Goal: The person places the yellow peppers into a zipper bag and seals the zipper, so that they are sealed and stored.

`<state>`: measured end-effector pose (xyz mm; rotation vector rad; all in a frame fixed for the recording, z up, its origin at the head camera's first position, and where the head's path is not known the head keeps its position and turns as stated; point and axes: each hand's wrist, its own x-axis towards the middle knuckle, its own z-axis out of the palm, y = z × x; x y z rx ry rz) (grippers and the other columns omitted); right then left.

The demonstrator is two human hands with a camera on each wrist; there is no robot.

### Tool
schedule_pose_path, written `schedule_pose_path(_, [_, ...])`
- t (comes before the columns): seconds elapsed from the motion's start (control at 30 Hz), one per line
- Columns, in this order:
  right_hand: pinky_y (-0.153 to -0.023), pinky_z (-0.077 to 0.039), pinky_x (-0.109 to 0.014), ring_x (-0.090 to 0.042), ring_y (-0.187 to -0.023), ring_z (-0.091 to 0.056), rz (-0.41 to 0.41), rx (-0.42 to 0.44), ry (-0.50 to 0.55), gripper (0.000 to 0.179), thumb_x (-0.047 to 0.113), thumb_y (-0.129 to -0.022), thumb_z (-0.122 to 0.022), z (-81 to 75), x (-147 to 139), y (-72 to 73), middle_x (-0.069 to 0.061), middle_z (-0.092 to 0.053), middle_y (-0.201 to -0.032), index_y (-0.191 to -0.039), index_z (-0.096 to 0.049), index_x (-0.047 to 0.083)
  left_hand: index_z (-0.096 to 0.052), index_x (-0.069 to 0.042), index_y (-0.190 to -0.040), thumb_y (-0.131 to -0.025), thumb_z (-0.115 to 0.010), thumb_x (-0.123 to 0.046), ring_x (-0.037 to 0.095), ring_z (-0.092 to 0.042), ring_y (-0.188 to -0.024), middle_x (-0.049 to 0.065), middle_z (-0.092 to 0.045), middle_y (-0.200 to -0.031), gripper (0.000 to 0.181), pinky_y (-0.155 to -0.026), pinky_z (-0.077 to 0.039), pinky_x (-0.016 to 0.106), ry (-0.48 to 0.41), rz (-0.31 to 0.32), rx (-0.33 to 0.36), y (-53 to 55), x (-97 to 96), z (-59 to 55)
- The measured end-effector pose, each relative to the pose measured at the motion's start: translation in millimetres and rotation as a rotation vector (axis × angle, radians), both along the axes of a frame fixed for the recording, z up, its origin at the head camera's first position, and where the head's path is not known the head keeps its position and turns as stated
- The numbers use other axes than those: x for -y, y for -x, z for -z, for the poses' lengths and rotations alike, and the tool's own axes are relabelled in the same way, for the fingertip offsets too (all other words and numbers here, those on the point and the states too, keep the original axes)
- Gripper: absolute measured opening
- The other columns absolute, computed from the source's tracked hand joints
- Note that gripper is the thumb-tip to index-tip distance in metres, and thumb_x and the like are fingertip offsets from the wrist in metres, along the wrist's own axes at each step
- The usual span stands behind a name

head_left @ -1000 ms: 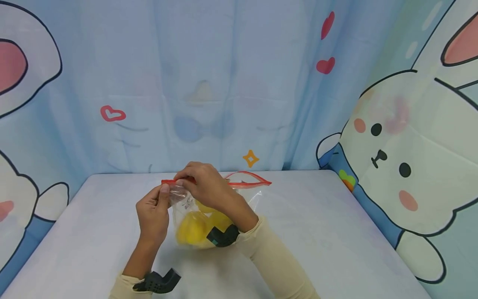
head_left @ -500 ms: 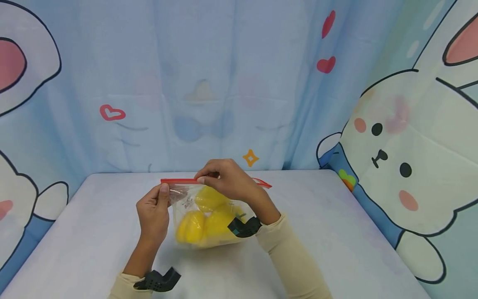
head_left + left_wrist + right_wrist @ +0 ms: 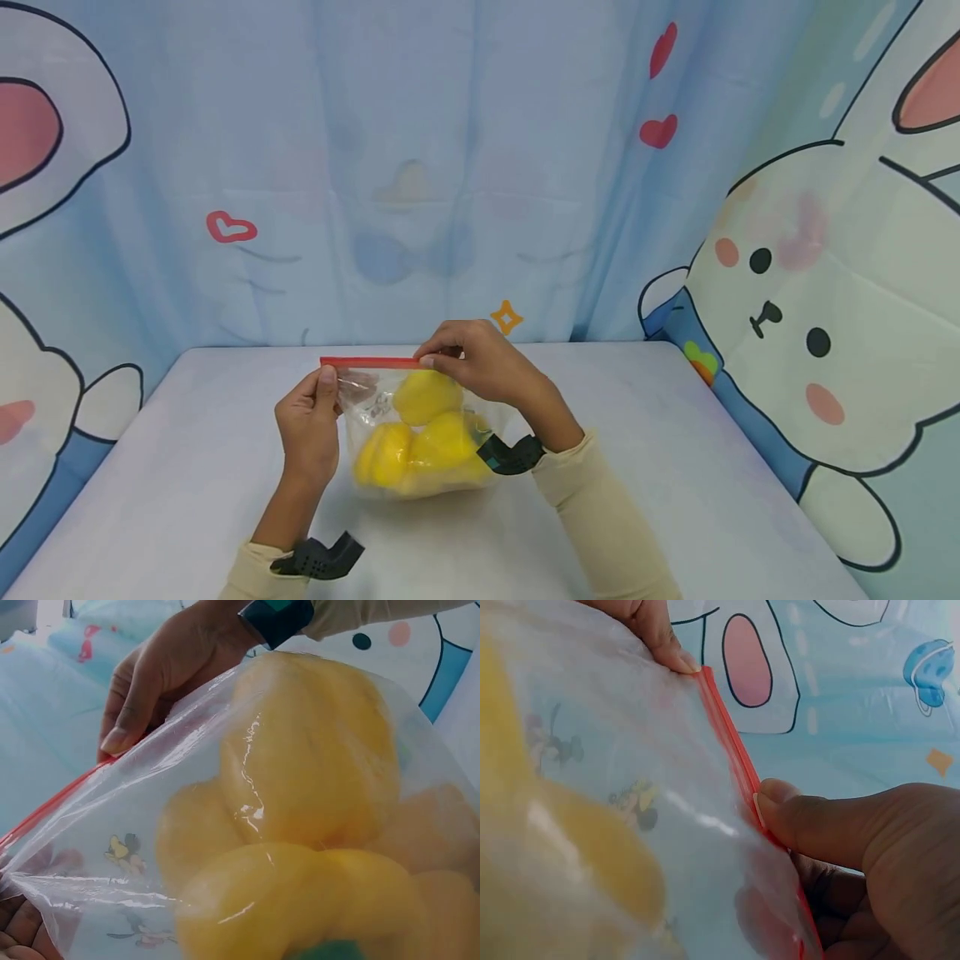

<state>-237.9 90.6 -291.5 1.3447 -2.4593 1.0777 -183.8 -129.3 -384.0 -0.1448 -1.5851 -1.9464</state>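
Note:
A clear zip bag (image 3: pixel 367 421) with a red zip strip along its top edge stands on the white table. Several yellow bell peppers (image 3: pixel 427 450) fill it, seen through the plastic; in the left wrist view a pepper (image 3: pixel 307 750) shows large and close. My left hand (image 3: pixel 309 425) pinches the bag's top left corner, thumb in front. With thumb and fingers, my right hand (image 3: pixel 487 362) pinches the red zip strip (image 3: pixel 731 746) partway along. The strip's right end is hidden behind that hand.
The white table (image 3: pixel 225 433) stretches around the bag. Behind it hangs a blue curtain (image 3: pixel 390 108) with rabbit and heart prints. A dark wrist camera (image 3: pixel 318 558) is strapped on the left wrist, another on the right.
My right hand has slid rightward along the red zip strip, and the strip behind it lies straight and pressed together. The loop of loose strip on the right has gone from sight. My left hand stays put.

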Motion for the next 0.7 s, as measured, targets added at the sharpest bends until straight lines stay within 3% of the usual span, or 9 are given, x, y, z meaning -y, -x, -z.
schedule_pose_path(0.3, [-0.065,-0.049,-0.030,-0.011,-0.070,-0.053,0.017,0.002,0.010,0.014,0.008,-0.091,-0.066,3.4,-15,1.9,0.005,-0.065,-0.085,-0.100,-0.076,0.005,-0.061,0.018,-0.112,-0.099,-0.053,-0.018,0.014,-0.061,-0.074,0.003,-0.067,-0.086,0.039,-0.067,-0.053,0.021,-0.118,0.052,0.032,1.6,3.1,1.8])
schedule_pose_path(0.7, [-0.064,-0.048,-0.029,-0.012,-0.070,-0.052,0.033,-0.020,0.032,0.014,0.006,-0.090,-0.067,8.0,-37,6.3,0.005,-0.065,-0.085,-0.100,-0.076,0.007,-0.061,0.016,-0.115,-0.099,-0.054,-0.021,0.014,-0.061,-0.075,0.003,-0.066,-0.089,0.041,-0.072,-0.055,0.022,-0.143,0.058,0.089,3.9,3.4,0.3])
